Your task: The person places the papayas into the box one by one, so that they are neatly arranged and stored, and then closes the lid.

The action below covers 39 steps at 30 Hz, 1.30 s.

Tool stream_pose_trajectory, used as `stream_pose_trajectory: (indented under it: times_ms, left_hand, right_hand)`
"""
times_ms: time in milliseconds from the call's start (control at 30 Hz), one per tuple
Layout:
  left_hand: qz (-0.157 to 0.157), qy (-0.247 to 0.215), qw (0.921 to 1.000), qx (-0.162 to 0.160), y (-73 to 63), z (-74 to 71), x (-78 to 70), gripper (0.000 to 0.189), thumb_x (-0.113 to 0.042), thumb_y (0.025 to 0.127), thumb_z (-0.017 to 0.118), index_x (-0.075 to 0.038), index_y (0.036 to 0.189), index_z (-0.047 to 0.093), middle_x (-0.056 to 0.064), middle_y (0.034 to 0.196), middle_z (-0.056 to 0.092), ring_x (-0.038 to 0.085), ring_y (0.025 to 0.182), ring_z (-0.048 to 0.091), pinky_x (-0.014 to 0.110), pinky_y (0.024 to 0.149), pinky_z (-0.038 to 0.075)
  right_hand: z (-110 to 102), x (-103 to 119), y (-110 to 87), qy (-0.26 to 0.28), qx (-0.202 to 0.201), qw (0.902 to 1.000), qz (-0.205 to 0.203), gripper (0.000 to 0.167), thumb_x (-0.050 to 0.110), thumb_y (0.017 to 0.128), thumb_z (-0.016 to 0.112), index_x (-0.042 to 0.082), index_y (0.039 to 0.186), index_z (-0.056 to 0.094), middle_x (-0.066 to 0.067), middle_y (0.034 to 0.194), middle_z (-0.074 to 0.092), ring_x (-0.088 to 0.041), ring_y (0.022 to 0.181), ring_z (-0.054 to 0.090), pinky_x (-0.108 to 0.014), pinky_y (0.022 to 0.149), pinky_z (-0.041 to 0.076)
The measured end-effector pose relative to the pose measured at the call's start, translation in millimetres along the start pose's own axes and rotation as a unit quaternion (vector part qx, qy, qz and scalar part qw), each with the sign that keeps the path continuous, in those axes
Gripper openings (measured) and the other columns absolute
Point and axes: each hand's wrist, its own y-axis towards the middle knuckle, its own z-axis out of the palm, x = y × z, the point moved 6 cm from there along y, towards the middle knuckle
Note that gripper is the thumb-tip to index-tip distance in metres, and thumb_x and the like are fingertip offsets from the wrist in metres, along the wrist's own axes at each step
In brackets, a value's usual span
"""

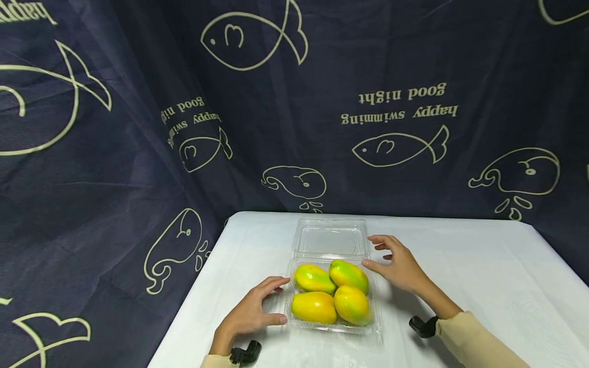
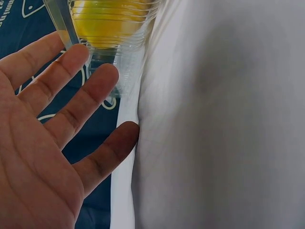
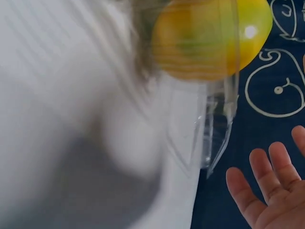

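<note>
A clear plastic clamshell box stands on the table with its lid folded back, away from me. Several yellow-green mangoes fill the base, among them a rear right mango and a front left mango. My left hand is beside the box's left wall, thumb and fingers spread apart. On the other side, my right hand is by the box's rear right corner, fingers loosely bent. Neither hand holds anything; whether the fingertips touch the plastic, I cannot tell. Both wrist views show a mango through ribbed plastic.
A white cloth covers the table. Behind and to the left hangs a dark blue curtain with fish and whale drawings. A black wrist device sits on the right wrist, another on the left.
</note>
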Motion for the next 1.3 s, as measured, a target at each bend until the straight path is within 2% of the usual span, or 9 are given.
stream_pose_trajectory:
  times_ms: [200, 367, 567, 767, 967, 1300]
  left_hand:
    - [0.001, 0.003, 1.0, -0.002, -0.6, -0.7, -1.0, 0.082, -0.04, 0.08, 0.084, -0.025, 0.151, 0.045, -0.008, 0.147, 0.05, 0.018, 0.123, 0.059, 0.043, 0.104, 0.05]
    - [-0.003, 0.0, 1.0, -0.001, -1.0, -1.1, -1.0, 0.082, -0.04, 0.079, 0.084, -0.026, 0.151, 0.045, -0.009, 0.147, 0.05, 0.016, 0.123, 0.059, 0.043, 0.104, 0.051]
    - [-0.007, -0.003, 1.0, -0.001, -0.7, -0.1, 0.7, 0.083, -0.039, 0.078, 0.085, -0.027, 0.15, 0.045, -0.009, 0.147, 0.05, 0.015, 0.124, 0.058, 0.042, 0.104, 0.05]
    - [0.001, 0.003, 1.0, -0.003, -0.7, -0.2, -1.6, 0.083, -0.038, 0.078, 0.085, -0.025, 0.15, 0.045, -0.007, 0.147, 0.05, 0.016, 0.123, 0.059, 0.042, 0.104, 0.05]
    - [-0.001, 0.001, 1.0, -0.003, -2.6, -1.5, -2.9, 0.084, -0.039, 0.078, 0.085, -0.025, 0.151, 0.044, -0.007, 0.147, 0.05, 0.016, 0.123, 0.059, 0.042, 0.104, 0.05]
    - [0.001, -0.005, 1.0, 0.0, -1.0, 0.1, -1.6, 0.084, -0.039, 0.078, 0.085, -0.026, 0.15, 0.045, -0.005, 0.147, 0.051, 0.018, 0.123, 0.059, 0.042, 0.104, 0.05]
  right_hand:
    - [1, -14, 2.9, 0.006, 0.027, 0.9996, -0.008, 0.066, 0.045, 0.083, 0.08, 0.021, 0.139, 0.053, -0.011, 0.134, 0.056, -0.033, 0.117, 0.061, -0.051, 0.091, 0.056]
    - [4, -24, 4.9, 0.015, 0.048, 0.9987, -0.01, 0.068, 0.044, 0.084, 0.08, 0.017, 0.14, 0.053, -0.014, 0.136, 0.055, -0.036, 0.118, 0.061, -0.052, 0.091, 0.056]
    - [8, -30, 8.0, 0.011, 0.065, 0.9978, -0.011, 0.069, 0.046, 0.083, 0.08, 0.018, 0.14, 0.054, -0.016, 0.134, 0.055, -0.037, 0.118, 0.061, -0.054, 0.092, 0.056]
    - [10, -34, 10.3, 0.001, 0.078, 0.9969, -0.004, 0.073, 0.049, 0.08, 0.081, 0.019, 0.141, 0.053, -0.017, 0.137, 0.053, -0.036, 0.118, 0.061, -0.051, 0.093, 0.057]
    - [13, -38, 14.4, 0.022, 0.105, 0.9942, -0.002, 0.077, 0.048, 0.079, 0.082, 0.019, 0.143, 0.051, -0.017, 0.142, 0.052, -0.038, 0.122, 0.059, -0.049, 0.095, 0.056]
    - [15, -51, 9.5, 0.037, 0.148, 0.9882, -0.008, 0.081, 0.043, 0.08, 0.083, 0.011, 0.146, 0.048, -0.015, 0.145, 0.049, -0.04, 0.126, 0.056, -0.05, 0.099, 0.053]
